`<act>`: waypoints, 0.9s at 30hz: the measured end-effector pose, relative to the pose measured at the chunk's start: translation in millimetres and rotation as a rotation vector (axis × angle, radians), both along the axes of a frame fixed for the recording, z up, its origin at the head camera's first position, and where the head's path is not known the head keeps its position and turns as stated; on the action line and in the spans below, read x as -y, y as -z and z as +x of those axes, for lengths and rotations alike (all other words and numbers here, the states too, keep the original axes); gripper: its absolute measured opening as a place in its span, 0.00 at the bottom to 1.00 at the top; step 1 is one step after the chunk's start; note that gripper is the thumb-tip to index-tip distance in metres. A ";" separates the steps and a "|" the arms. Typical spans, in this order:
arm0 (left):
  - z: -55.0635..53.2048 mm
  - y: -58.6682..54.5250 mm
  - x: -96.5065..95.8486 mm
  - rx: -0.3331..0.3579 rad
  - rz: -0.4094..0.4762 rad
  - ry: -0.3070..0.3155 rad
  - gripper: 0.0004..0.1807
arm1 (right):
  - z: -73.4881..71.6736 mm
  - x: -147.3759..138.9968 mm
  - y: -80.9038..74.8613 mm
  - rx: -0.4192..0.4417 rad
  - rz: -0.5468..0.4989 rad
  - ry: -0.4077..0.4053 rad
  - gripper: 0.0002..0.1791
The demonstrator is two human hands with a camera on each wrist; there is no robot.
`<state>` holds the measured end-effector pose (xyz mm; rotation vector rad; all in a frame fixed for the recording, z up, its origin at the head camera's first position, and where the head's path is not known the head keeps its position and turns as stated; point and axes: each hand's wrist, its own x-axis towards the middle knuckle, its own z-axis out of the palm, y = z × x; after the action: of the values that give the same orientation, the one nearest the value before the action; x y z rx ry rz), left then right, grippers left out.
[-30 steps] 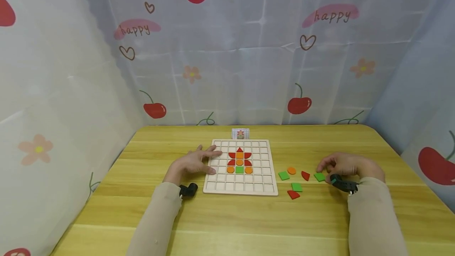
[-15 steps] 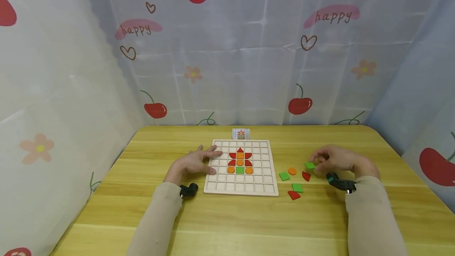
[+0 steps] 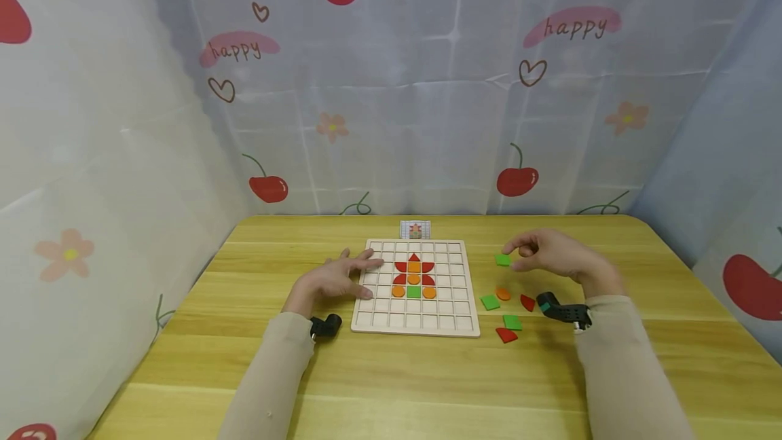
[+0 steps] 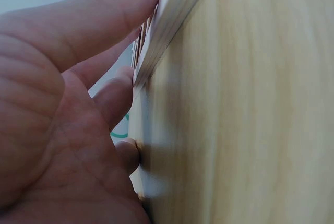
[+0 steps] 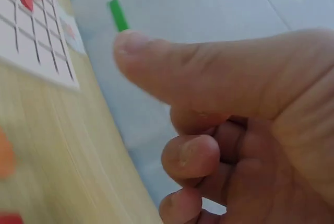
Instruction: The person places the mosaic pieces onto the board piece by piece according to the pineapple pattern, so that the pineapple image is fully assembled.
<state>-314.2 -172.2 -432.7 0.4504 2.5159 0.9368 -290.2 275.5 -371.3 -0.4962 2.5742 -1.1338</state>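
Between thumb and finger my right hand (image 3: 556,258) pinches a green square tile (image 3: 502,260), held above the table to the right of the board. In the right wrist view the tile (image 5: 119,15) shows edge-on past the thumb. My left hand (image 3: 336,277) rests on the left edge of the white gridded board (image 3: 379,323), fingers spread; the left wrist view shows the thumb on the board's side. In the board's middle lie red pieces (image 3: 400,267), an orange square (image 3: 414,267), orange discs (image 3: 429,292) and a green square (image 3: 413,292).
Right of the board lie loose green squares (image 3: 490,302), an orange disc (image 3: 503,294) and red quarter-round pieces (image 3: 506,335). A small picture card (image 3: 415,229) lies behind the board. A printed curtain (image 3: 391,121) encloses the wooden table (image 3: 366,392).
My right hand has picked up the green square from the table's right side and carried it left and away from me, towards the board. The left hand has stayed on the board.
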 end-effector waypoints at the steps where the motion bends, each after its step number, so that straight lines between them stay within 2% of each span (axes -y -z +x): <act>1: -0.3 0.3 -0.1 0.000 -0.002 0.000 0.40 | -0.2 5.7 -1.6 0.002 -0.001 0.008 0.19; 10: -2.4 1.9 0.5 0.016 -0.008 -0.007 0.39 | -5.3 63.6 -3.8 -0.003 -0.046 0.047 0.18; 16: -2.4 -0.2 0.1 0.015 -0.003 0.002 0.40 | 0.5 100.8 -2.4 -0.016 -0.061 0.036 0.15; 22: -2.4 -1.6 -0.3 0.004 -0.022 0.016 0.39 | 10.1 137.2 10.5 0.001 -0.086 0.029 0.13; 27: -1.7 -2.8 -0.5 -0.001 -0.037 0.026 0.39 | 15.7 163.2 25.4 0.000 -0.064 0.017 0.11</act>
<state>-315.9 -171.7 -429.9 0.4713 2.5180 0.8785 -274.5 112.3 -396.7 -0.4892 2.5538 -1.2252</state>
